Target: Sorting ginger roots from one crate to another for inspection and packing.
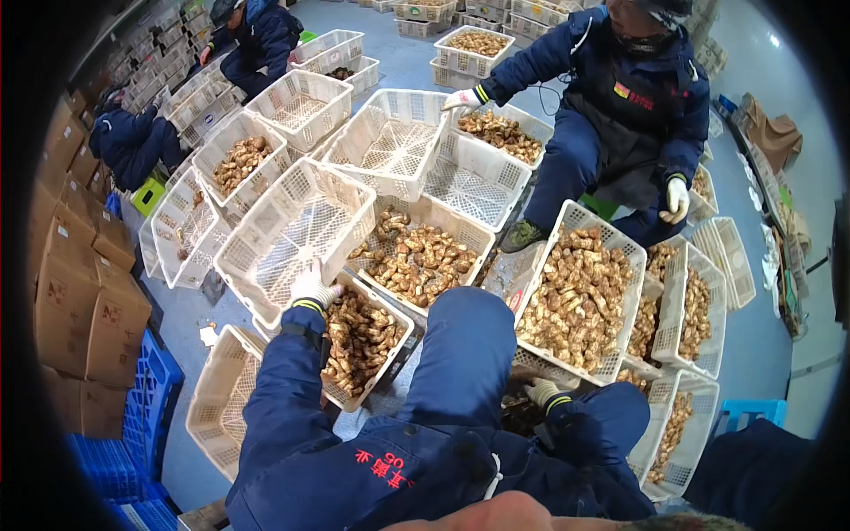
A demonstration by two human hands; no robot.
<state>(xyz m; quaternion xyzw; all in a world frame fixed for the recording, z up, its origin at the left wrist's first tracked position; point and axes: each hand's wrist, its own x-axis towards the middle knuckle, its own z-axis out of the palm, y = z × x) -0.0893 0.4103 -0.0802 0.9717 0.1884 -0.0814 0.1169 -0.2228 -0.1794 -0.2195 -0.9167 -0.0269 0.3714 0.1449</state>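
My left hand [313,287], in a white knit glove, is closed on the near rim of a white plastic crate [297,232] with a lattice bottom. This crate is tilted beside a crate of brown mushrooms [359,341] just below my left hand. My right hand [543,390], also gloved, is low between my legs, beneath the near edge of a heaped mushroom crate [580,296]. Its visible fingers look apart, with dark pieces beside them that I cannot make out. Another crate of mushrooms [421,259] stands in front of my knee.
Across from me, a seated co-worker's gloved hand [462,100] holds the rim of a white crate [390,142]. More mushroom crates [695,314] stand at right. Cardboard boxes [93,310] and blue pallets [150,398] line the left. Two more people sit at far left.
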